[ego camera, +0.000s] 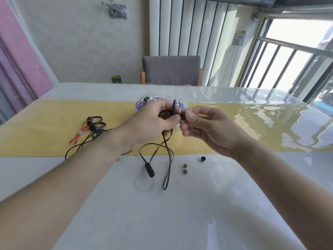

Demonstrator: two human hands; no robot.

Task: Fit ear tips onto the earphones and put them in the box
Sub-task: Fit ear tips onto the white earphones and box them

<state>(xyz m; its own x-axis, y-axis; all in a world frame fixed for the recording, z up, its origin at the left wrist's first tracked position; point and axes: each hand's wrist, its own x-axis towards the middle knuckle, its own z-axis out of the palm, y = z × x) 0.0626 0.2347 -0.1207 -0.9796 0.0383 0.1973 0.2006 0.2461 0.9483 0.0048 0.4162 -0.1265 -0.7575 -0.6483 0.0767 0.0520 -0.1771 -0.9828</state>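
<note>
Left hand [158,121] grips the black earbud [173,110]. Right hand [203,127] pinches a black ear tip [182,116], just right of the earbud, nearly touching.

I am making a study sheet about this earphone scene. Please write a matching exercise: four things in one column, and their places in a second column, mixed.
Things:
1. black ear tip
2. two grey ear tips
3. orange-banded earphones
4. black inline remote

Places:
A. far left, on the yellow strip
B. on the table under the right wrist
C. at the cable's low loop, below the left hand
D. together, left of the black ear tip

Pairs: 1-B, 2-D, 3-A, 4-C
</note>
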